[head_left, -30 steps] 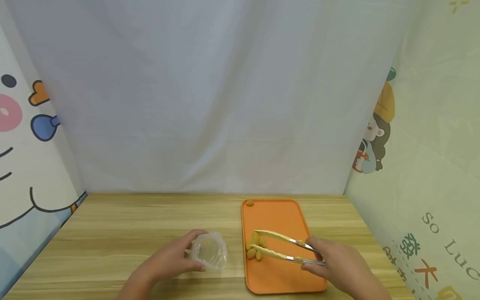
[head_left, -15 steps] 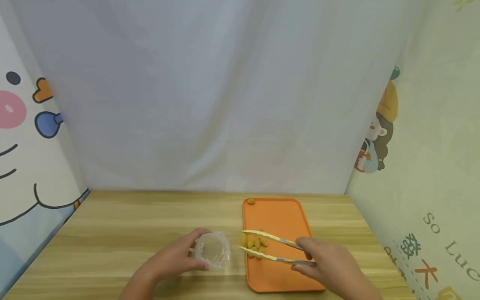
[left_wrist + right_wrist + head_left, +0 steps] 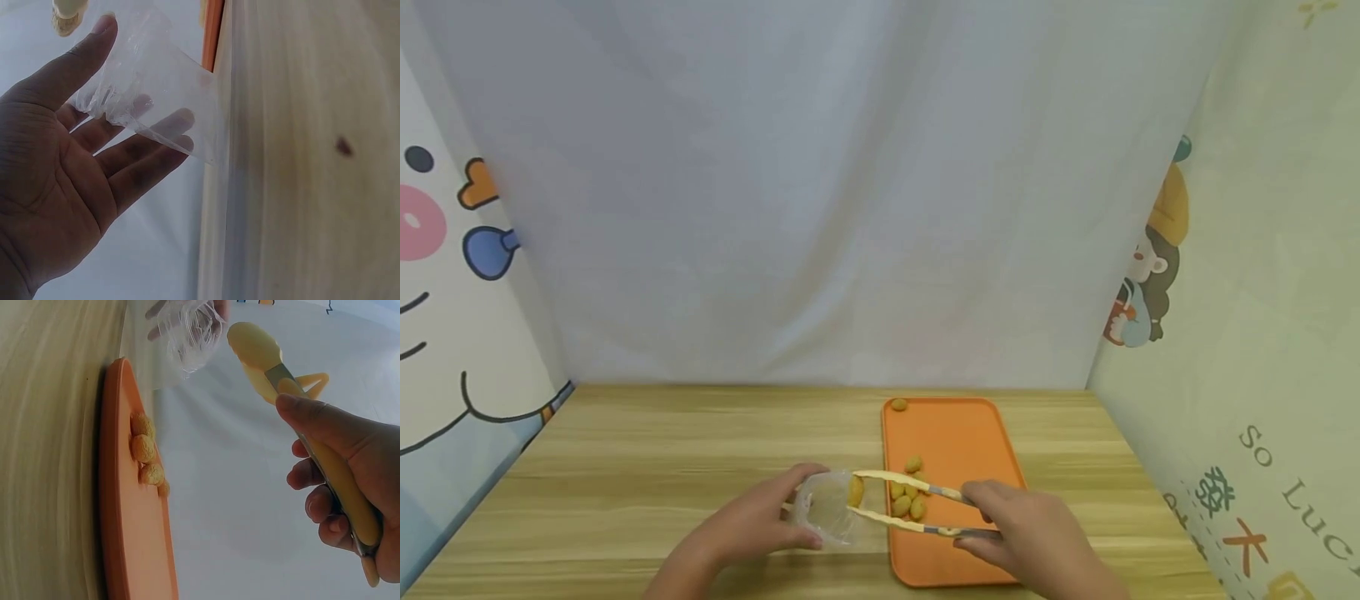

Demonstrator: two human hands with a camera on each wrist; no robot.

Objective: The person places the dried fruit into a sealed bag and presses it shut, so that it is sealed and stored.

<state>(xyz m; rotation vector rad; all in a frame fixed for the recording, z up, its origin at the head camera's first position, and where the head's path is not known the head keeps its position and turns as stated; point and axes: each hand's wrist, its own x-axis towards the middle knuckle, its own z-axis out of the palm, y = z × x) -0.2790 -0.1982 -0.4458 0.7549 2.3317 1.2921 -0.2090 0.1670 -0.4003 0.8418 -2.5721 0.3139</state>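
My left hand curves around a clear plastic bag, whose wide mouth faces up. Thumb and spread fingers show against the thin plastic in the left wrist view. In my right hand are metal tongs with pale yellow heads. Between the tong tips sits one golden-brown oval piece, at the right side of the bag's mouth. Several more rough, nugget-like pieces lie at the left edge of the orange tray. Exactly what they are I cannot tell.
A single oval piece lies in the tray's far left corner. The wooden table ends at a pale curtain behind. Printed cloths hang at the left and right sides.
The tongs moved left from over the tray to the bag's mouth, and an oval piece now shows between their tips. The left hand and bag shifted slightly right.
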